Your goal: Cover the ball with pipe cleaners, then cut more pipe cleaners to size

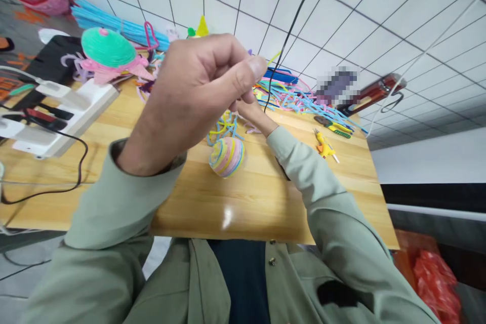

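My left hand [197, 86] is raised close to the camera, with its fingers curled and the thumb pressed against the index finger. Whatever that pinch may hold is too small or hidden to make out. Behind it, my right hand [253, 112] reaches over the table, and its fingers are covered by the left one. Below both hands, a ball [227, 157] wound in pink, yellow and blue stripes rests on the wooden table [261, 202]. Just beyond the ball lie loose yellow and blue pipe cleaners [227, 125].
A white power strip [85, 119] with plugs and cables stands at left, near a teal-and-pink turtle-like figure [108, 48]. Pipe cleaners [304, 98] pile along the wall. Pliers [336, 127] and a yellow glue gun [324, 146] lie at right. A black cable [292, 25] hangs down.
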The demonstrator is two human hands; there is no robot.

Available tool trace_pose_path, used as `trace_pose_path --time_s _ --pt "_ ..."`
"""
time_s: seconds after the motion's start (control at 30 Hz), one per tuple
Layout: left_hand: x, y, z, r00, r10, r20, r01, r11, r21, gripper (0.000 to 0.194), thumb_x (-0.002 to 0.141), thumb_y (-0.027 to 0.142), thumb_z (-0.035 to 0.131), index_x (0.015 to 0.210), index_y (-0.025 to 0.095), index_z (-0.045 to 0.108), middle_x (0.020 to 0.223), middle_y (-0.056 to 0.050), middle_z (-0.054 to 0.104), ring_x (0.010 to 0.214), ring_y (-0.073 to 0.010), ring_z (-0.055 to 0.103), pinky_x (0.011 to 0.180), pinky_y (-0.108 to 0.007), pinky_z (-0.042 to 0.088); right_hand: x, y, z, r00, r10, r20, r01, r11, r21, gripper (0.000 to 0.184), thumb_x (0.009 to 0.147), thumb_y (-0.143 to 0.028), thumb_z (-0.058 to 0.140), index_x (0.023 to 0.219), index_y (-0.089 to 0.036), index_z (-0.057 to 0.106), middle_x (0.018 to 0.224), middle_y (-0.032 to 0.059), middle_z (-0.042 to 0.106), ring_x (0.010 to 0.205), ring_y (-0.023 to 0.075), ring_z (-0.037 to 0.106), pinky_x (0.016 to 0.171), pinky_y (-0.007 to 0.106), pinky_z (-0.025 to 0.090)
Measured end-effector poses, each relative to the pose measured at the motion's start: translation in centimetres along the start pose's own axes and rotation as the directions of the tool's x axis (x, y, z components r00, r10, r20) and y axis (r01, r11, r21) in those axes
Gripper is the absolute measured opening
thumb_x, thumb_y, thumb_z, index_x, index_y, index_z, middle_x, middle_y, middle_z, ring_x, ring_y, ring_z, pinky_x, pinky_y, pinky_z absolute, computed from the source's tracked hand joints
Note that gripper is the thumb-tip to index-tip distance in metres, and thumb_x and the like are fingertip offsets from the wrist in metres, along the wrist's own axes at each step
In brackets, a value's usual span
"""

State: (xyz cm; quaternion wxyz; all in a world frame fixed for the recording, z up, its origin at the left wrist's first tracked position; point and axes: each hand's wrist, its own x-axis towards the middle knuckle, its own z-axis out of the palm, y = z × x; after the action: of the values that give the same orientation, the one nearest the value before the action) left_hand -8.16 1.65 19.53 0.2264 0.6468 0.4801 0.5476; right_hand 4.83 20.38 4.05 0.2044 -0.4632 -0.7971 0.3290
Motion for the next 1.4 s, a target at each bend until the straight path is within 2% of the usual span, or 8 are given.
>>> trace_pose_path --time_s 0.2,0.37,0.53,0.67,0.8,1.03,1.23,1.4 --pt "2.1 -3.8 0.5 0.999 -0.013 -0.043 0.012 1.0 -0.012 0.031 0.105 0.031 0.061 0.075 0.026 0.064 0.077 0.0 0.071 0.067 -0.0178 0.061 0.07 -0.036 0.051 -1.3 -1.7 -4.9 0.967 -0.165 -0.195 0.203 0.959 0.196 0.034 0.108 -0.047 0.063 0.091 -0.02 0.074 0.078 -0.0008 0.071 0.06 0.0112 0.058 0.064 0.026 0.049" --pt "3.7 -7.9 0.6 0.997 -0.048 -0.053 0.056 0.984 0.168 0.022 0.103 0.028 0.062 0.082 0.022 0.066 0.082 -0.002 0.072 0.082 -0.0203 0.069 0.083 -0.036 0.056 -4.5 -2.0 -8.8 0.896 -0.22 -0.386 0.336 0.904 0.265 0.042 0.105 -0.061 0.067 0.098 -0.021 0.08 0.08 -0.0008 0.071 0.06 0.0102 0.06 0.061 0.025 0.051" --pt "3.7 -11.3 2.3 0.966 -0.01 0.257 -0.094 0.916 0.389 0.029 0.102 0.041 0.065 0.123 0.024 0.076 0.129 -0.007 0.079 0.123 -0.0297 0.072 0.11 -0.043 0.055 -6.0 -1.3 -10.1 0.846 -0.252 -0.469 0.357 0.922 0.149 0.05 0.102 -0.069 0.065 0.086 -0.023 0.077 0.071 -0.0024 0.067 0.06 0.0107 0.059 0.059 0.026 0.05" --pt "3.3 -14.7 4.4 0.881 -0.196 0.431 -0.134 0.769 0.625 0.042 0.1 0.04 0.064 0.136 0.022 0.074 0.14 -0.012 0.076 0.134 -0.0355 0.068 0.115 -0.046 0.054 -6.0 -1.7 -10.7 0.84 -0.264 -0.473 0.347 0.933 0.096 0.053 0.1 -0.071 0.067 0.079 -0.023 0.073 0.068 -0.0031 0.067 0.059 0.0104 0.059 0.059 0.026 0.048" --pt "3.2 -17.9 4.9 0.858 -0.413 0.306 -0.016 0.572 0.82 0.036 0.097 0.028 0.06 0.125 0.018 0.08 0.13 -0.019 0.08 0.126 -0.0424 0.073 0.106 -0.05 0.058 -6.3 -2.7 -12.4 0.793 -0.207 -0.572 0.343 0.929 0.14 0.054 0.101 -0.07 0.066 0.08 -0.021 0.071 0.067 -0.0034 0.067 0.055 0.0086 0.056 0.059 0.026 0.046" --pt "3.4 -20.4 3.6 0.86 -0.463 0.213 0.056 0.501 0.864 0.041 0.091 0.024 0.06 0.125 0.015 0.082 0.127 -0.023 0.08 0.124 -0.0465 0.072 0.104 -0.054 0.058 -8.1 -1.5 -17.4 0.648 -0.054 -0.759 0.374 0.892 0.256 0.055 0.098 -0.077 0.066 0.076 -0.027 0.064 0.06 -0.0027 0.061 0.048 0.0107 0.044 0.046 0.031 0.028" --pt "4.7 -19.1 1.9 0.819 -0.474 0.324 0.038 0.607 0.794 0.043 0.095 0.034 0.059 0.132 0.022 0.078 0.131 -0.01 0.08 0.122 -0.0344 0.074 0.105 -0.039 0.056 -11.7 -0.4 -16.7 0.715 -0.025 -0.699 0.353 0.876 0.33 0.055 0.089 -0.075 0.079 0.075 -0.023 0.068 0.058 -0.0027 0.06 0.044 0.0087 0.043 0.044 0.029 0.024" --pt "5.1 -17.5 0.3 0.898 -0.348 0.268 0.061 0.703 0.708 0.038 0.099 0.035 0.057 0.127 0.019 0.077 0.131 -0.009 0.079 0.122 -0.032 0.071 0.11 -0.04 0.054 -13.7 0.4 -14.4 0.801 0.018 -0.598 0.276 0.876 0.397 0.056 0.09 -0.078 0.076 0.074 -0.025 0.067 0.059 -0.0043 0.061 0.045 0.009 0.046 0.044 0.025 0.032"
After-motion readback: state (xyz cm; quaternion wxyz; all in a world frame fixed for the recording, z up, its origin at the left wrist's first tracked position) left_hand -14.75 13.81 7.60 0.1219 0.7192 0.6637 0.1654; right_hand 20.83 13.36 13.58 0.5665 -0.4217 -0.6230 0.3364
